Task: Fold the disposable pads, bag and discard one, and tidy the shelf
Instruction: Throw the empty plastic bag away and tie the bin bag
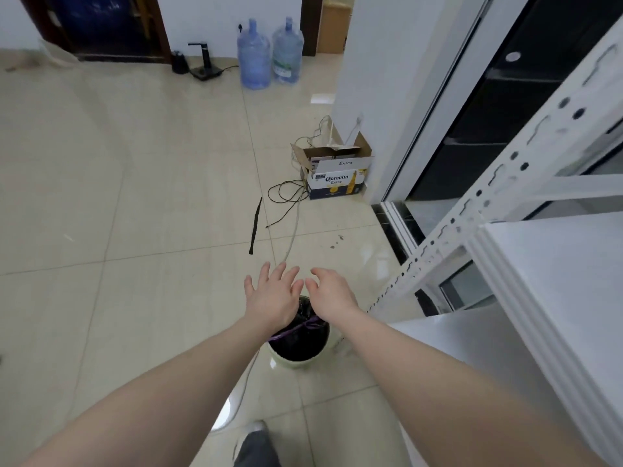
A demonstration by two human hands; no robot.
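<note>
Both hands are out over the bin and holding nothing: left hand (273, 298) flat with fingers spread, right hand (328, 293) loosely curled just beside it. Right under them is the small pale bin (296, 360), with a black bag (298, 335) in it, purple tie across the top. I can't tell what's inside the bag. If it needs settling I'd press it down with flat palms so the bin doesn't tip. The white shelf (553, 284) off to the right hand's side looks like the next job
</note>
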